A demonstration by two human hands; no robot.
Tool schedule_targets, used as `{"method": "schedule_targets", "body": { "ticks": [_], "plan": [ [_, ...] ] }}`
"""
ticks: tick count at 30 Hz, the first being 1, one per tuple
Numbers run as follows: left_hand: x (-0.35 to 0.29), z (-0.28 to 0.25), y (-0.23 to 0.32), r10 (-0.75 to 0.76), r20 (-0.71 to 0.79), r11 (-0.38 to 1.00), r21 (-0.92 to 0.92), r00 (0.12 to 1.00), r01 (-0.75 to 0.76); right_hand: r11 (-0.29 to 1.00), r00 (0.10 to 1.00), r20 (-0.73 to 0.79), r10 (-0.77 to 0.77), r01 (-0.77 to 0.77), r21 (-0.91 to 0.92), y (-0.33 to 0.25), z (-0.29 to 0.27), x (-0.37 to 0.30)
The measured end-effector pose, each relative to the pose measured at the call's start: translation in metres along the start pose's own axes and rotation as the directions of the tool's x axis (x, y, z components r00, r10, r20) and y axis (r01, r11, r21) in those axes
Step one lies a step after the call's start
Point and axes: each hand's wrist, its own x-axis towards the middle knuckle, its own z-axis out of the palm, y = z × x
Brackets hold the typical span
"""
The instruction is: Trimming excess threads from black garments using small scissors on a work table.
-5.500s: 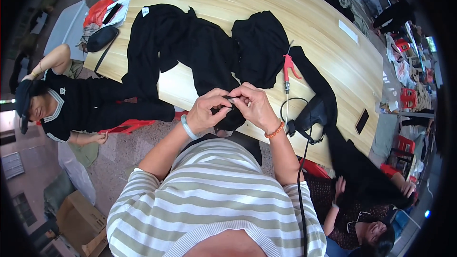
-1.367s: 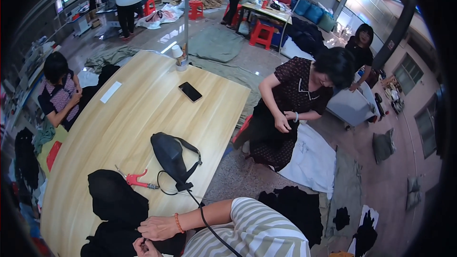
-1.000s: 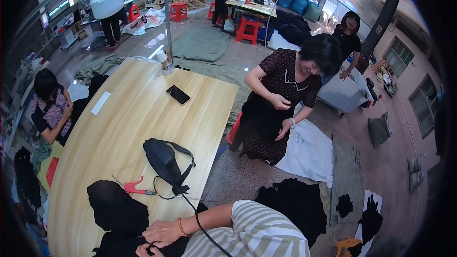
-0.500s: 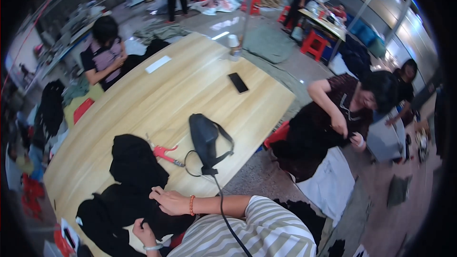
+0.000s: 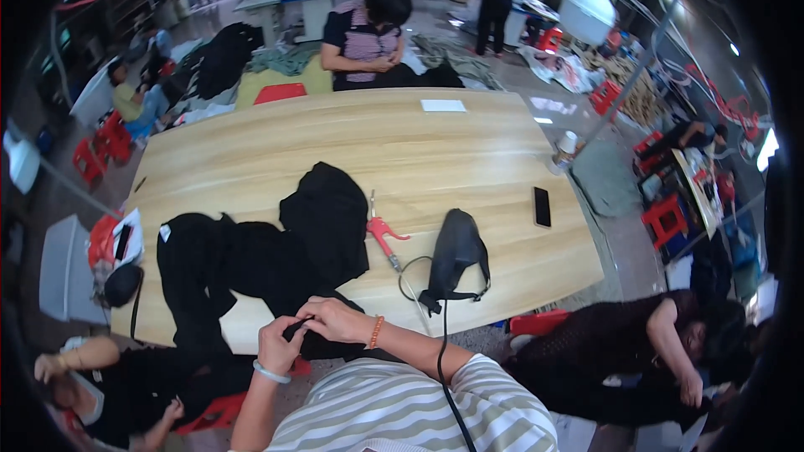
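Observation:
Black fabric garments (image 5: 251,251) lie bunched on the near left part of the wooden table (image 5: 402,151), and one end hangs over the edge toward me. At that edge my left hand (image 5: 280,341), with a pale bangle at the wrist, pinches a fold of the black cloth. Close against it, my right hand (image 5: 335,320), with an orange bead bracelet, grips the same fold, its fingers bent. Just beyond the cloth rests a red air blow gun (image 5: 383,236). A black pouch-like device with a strap and cable (image 5: 456,255) lies right of it.
A phone (image 5: 543,207), a bottle (image 5: 565,151) and a white paper (image 5: 443,105) rest on the table. People sit across from me (image 5: 364,42), at near left (image 5: 109,393) and at near right (image 5: 636,343). A bulb (image 5: 589,8) hangs at upper right.
My view has swung to the left. My hands, apart on the cloth before, are now together at the table edge on one fold.

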Motion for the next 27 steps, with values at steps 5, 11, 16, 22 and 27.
{"method": "schedule_targets", "body": {
  "ticks": [5, 11, 16, 22, 27],
  "plan": [
    [-0.007, -0.006, -0.006, -0.052, 0.019, 0.999, -0.002, 0.998, 0.052, 0.999, 0.999, 0.021, 0.038, -0.037, -0.018, -0.002, 0.0, -0.008],
    [-0.003, -0.005, 0.004, -0.006, 0.047, 1.0, 0.024, 0.999, 0.005, 0.869, 0.947, 0.014, 0.32, -0.299, 0.394, -0.009, 0.007, -0.015],
    [-0.001, 0.001, 0.004, -0.006, 0.044, 0.999, 0.051, 0.999, 0.003, 0.966, 0.987, -0.032, 0.158, -0.148, 0.212, -0.003, -0.003, -0.015],
    [0.015, 0.0, 0.02, -0.081, 0.143, 0.979, 0.195, 0.986, 0.052, 0.999, 1.0, -0.022, 0.001, 0.0, 0.045, -0.012, -0.022, -0.019],
    [0.014, 0.016, 0.01, 0.158, -0.039, 0.923, 0.361, 0.987, -0.133, 0.82, 0.908, 0.137, 0.395, -0.416, 0.393, -0.009, -0.028, -0.022]
  ]
}}
